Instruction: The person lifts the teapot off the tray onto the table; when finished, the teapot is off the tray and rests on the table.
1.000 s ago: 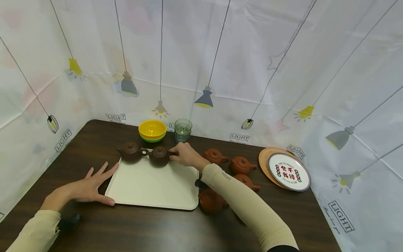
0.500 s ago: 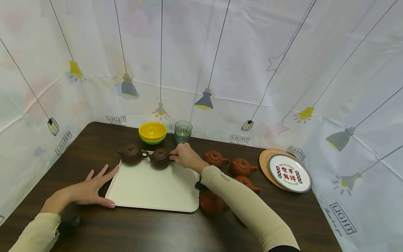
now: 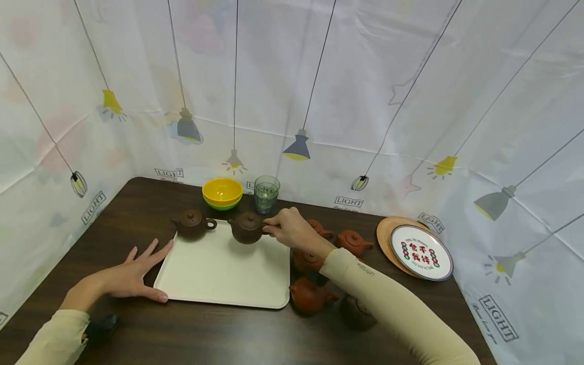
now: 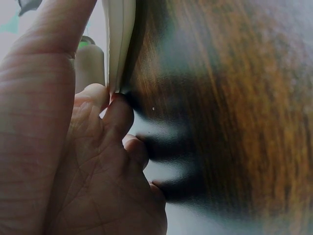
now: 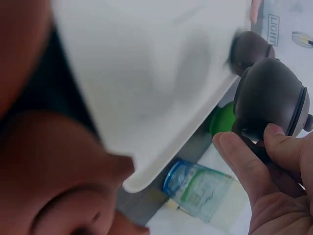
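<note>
My right hand (image 3: 294,230) pinches a dark brown teapot (image 3: 247,228) by its handle, over the back part of the cream tray (image 3: 228,274). In the right wrist view, thumb and fingers close round the handle of this teapot (image 5: 269,93). A second dark brown teapot (image 3: 191,225) sits at the tray's back left corner, its handle turned towards the held one's spout. My left hand (image 3: 123,276) lies spread along the tray's left edge, thumb at the front corner. The left wrist view shows fingertips of the left hand (image 4: 98,171) at the tray rim (image 4: 120,44).
Several red-brown teapots (image 3: 310,296) stand right of the tray, with another dark one (image 3: 356,314) partly behind my right sleeve. Stacked yellow and green bowls (image 3: 222,190) and a greenish glass (image 3: 266,194) are behind the tray. At far right, a printed plate (image 3: 420,253) leans over a wooden board (image 3: 385,238).
My right hand has moved right with the dark teapot, leaving a gap between it and the other dark teapot. The left hand stays at the tray edge.
</note>
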`<control>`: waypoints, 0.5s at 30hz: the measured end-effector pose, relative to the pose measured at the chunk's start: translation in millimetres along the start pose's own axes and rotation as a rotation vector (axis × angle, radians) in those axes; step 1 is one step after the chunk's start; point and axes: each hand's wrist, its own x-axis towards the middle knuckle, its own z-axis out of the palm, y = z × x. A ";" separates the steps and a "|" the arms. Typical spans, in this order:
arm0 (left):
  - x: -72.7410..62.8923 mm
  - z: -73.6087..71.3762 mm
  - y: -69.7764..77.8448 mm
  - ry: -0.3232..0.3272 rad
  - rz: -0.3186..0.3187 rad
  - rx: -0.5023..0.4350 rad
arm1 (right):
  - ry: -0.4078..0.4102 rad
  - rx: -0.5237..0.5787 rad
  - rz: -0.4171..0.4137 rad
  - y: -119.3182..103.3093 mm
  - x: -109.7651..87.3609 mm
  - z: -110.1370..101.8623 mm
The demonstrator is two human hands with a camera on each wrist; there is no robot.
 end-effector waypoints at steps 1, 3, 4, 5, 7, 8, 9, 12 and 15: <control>0.1 0.7 -0.4 -0.002 0.007 -0.004 | 0.003 -0.006 0.000 1.1 -6.2 -2.9; -0.1 2.0 -1.1 -0.006 0.008 -0.009 | 0.012 -0.010 -0.004 2.6 -19.3 -8.4; -0.3 2.5 -1.4 -0.006 0.009 -0.009 | 0.021 -0.008 -0.008 3.2 -26.3 -11.0; -0.5 2.9 -1.8 -0.006 0.011 -0.012 | 0.032 -0.007 -0.019 3.6 -33.3 -13.6; -1.0 3.2 -2.7 -0.004 0.008 -0.015 | 0.047 -0.003 -0.027 3.5 -48.1 -18.9; -1.1 3.1 -2.9 -0.003 0.007 -0.017 | 0.053 -0.003 -0.029 2.6 -55.7 -22.0; -1.1 3.0 -3.0 -0.002 0.006 -0.018 | 0.059 -0.008 -0.033 1.6 -63.2 -24.9; -0.7 1.8 -2.4 -0.001 0.004 -0.017 | 0.069 -0.007 -0.037 -1.1 -84.3 -33.3; 0.8 1.1 -1.6 0.003 0.003 -0.013 | 0.086 -0.017 -0.063 -3.7 -103.2 -39.6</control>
